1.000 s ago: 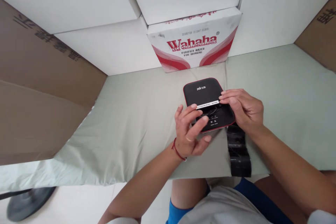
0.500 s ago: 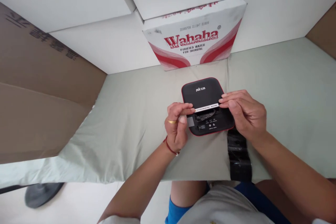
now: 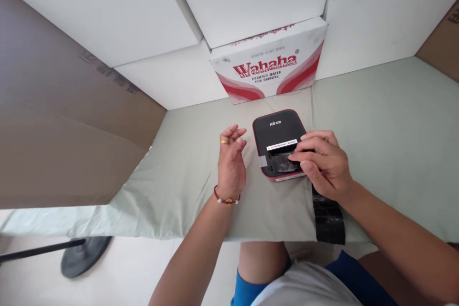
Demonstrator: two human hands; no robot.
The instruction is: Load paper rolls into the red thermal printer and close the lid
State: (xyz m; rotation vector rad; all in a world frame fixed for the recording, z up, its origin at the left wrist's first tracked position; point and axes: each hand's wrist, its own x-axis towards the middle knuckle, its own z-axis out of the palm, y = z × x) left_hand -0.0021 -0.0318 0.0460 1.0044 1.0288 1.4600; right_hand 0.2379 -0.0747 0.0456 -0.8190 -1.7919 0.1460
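A small black printer (image 3: 278,131) with a red edge and a white logo lies on the cloth. A white label strip (image 3: 282,145) crosses its top. Below the strip, clear crinkled plastic film (image 3: 284,163) covers the front part of the top. My right hand (image 3: 324,162) is at the printer's right side; its index fingertip touches the film, and the fingers look apart. Whether the thumb also touches the printer is unclear. My left hand (image 3: 231,162), with a ring and a red bracelet, is off to the printer's left, fingers loosely curled and apart, holding nothing.
A Wahaha water carton (image 3: 272,69) stands behind the printer, against stacked white boxes (image 3: 251,0). Brown cardboard (image 3: 71,129) rises at the left. Black tape (image 3: 330,220) runs down the green cloth (image 3: 380,129) at the front edge. A black round base (image 3: 86,256) is on the floor.
My left hand has left the printer and moved left. My right index finger has come onto the film, which now spreads over the buttons. The view has shifted.
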